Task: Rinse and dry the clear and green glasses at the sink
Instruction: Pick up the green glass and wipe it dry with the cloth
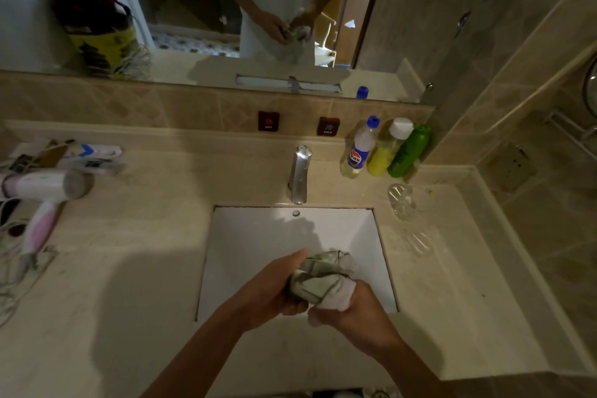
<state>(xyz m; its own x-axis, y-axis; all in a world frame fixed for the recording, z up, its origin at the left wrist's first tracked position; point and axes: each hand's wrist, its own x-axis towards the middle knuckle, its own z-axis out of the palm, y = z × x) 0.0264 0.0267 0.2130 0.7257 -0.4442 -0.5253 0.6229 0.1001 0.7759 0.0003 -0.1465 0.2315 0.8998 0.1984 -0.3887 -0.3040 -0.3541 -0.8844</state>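
Observation:
Over the front of the white sink (pixel 245 236), my left hand (pixel 274 287) grips the green glass (pixel 315 275) on its side. A white cloth (pixel 336 296) is wrapped around and pushed into the glass, and my right hand (pixel 358 313) grips that cloth at the glass's right end. The cloth hides most of the glass. The clear glass (pixel 402 200) stands on the counter to the right of the sink, just in front of the bottles. No hand touches it.
A chrome tap (pixel 300 174) rises behind the sink, with no water running. Three bottles (pixel 384 149) stand at the back right. A hair dryer (pixel 42 197) with its cord and some small boxes lie on the counter (pixel 129 268) at the left. A mirror spans the wall above.

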